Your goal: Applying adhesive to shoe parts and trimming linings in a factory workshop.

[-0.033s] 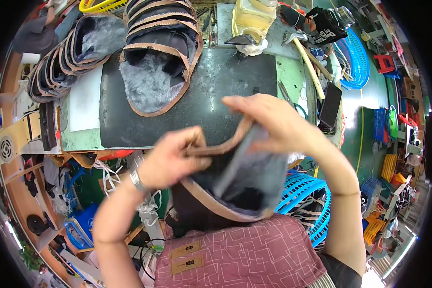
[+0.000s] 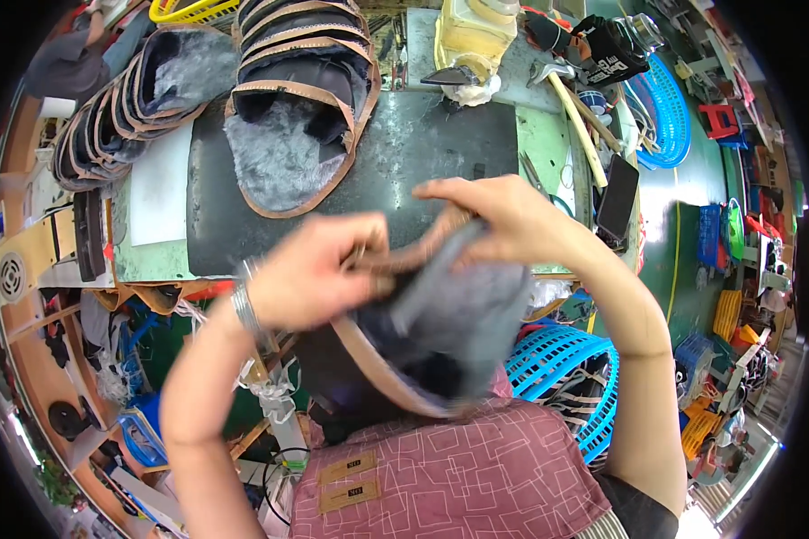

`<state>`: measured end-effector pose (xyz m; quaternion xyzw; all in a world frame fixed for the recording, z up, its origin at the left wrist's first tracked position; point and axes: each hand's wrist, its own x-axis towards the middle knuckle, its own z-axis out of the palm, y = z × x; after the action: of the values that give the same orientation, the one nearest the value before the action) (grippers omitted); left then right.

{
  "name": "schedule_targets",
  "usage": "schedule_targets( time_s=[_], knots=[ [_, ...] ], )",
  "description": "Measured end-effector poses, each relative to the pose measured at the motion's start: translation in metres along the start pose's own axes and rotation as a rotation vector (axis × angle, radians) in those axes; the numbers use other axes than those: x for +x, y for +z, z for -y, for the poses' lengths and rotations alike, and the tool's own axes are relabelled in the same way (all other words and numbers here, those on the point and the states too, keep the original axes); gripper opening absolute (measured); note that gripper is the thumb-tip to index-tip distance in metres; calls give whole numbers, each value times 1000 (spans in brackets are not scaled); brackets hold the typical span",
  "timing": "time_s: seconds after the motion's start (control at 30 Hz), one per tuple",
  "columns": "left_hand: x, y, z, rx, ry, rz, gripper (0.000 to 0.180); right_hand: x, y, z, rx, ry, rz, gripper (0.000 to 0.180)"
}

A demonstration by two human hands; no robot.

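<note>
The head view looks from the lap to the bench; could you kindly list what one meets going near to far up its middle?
Maroon patterned cloth on the lap → fleece-lined piece held between the left hand and right hand → black mat → yellow container.

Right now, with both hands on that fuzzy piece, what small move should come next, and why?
Perhaps draw the left hand and right hand slightly apart: the brown edge of the fuzzy piece curves between them, so a light pull might straighten it.
</note>
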<state>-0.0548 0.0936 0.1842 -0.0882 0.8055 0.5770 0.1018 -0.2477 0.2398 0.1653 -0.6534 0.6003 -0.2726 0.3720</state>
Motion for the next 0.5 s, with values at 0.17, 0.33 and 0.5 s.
schedule_targets(
  time_s=[0.17, 0.33, 0.5],
  knots=[
    [56, -29, -20, 1342, 550, -831, 15, 5, 115, -82, 893, 557, -660, 29],
    [21, 126, 109, 439, 45, -577, 40, 5, 217, -84, 1322, 744, -746, 22],
    [11, 157, 146, 607, 32, -617, 57, -1, 146, -55, -225, 493, -353, 14]
  ],
)
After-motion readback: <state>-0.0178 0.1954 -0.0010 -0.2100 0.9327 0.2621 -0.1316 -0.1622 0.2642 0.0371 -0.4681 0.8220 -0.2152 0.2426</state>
